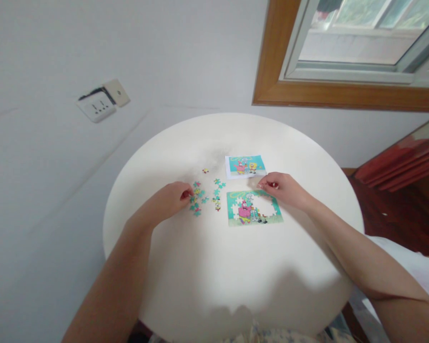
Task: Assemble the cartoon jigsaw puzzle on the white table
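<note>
My left hand (173,199) is curled at the left edge of a cluster of loose jigsaw pieces (198,193), its thumb and fingertips close together against them. What it pinches, if anything, is hidden. A partly assembled jigsaw puzzle (239,220) lies flat to the right of the pieces, with white gaps in its middle and right side. Over its top right corner is my right hand (284,188), thumb and index finger drawn together; nothing between them can be made out. Behind the puzzle lies a picture card (245,166) showing the same cartoon scene.
Everything lies on a round white table (186,276). More loose pieces (217,193) sit between the cluster and the puzzle, and a single piece (205,170) lies farther back. A wall with a socket (98,105) and a wood-framed window (271,93) stands behind.
</note>
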Demonstrator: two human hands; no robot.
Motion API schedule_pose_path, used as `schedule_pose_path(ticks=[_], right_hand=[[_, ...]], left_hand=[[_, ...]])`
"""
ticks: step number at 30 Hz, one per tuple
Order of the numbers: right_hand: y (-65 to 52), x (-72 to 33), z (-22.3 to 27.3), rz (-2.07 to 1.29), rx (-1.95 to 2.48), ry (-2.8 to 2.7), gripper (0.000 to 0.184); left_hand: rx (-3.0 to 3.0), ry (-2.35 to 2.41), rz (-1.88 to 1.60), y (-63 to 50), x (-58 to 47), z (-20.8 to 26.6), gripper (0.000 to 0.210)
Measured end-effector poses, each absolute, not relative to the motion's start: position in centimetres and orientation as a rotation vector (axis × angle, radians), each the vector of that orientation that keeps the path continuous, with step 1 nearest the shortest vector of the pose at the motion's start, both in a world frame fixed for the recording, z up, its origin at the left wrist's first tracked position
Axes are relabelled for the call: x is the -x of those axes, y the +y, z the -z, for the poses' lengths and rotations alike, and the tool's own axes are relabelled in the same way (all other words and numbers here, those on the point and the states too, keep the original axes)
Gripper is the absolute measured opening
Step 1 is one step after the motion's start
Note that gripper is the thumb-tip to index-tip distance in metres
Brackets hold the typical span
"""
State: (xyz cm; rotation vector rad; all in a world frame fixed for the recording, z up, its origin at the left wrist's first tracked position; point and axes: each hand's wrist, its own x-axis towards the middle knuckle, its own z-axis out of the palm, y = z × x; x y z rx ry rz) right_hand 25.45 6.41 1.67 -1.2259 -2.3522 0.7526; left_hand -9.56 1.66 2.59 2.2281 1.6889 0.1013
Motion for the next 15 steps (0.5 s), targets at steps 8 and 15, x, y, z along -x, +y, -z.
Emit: schedule_pose_path(ticks=[8,15], right_hand=[[5.5,-23.7,-1.5,-0.761,1.139,-2.349,0.019],[4.7,-17.3,-2.4,-0.576,0.719,-2.68,0.023]], left_hand=[[-2.215,1.611,-0.16,1.8,10.2,-2.2,0.023],[-2.177,1.648,-0.204,1.7,10.5,-2.4,0.025]])
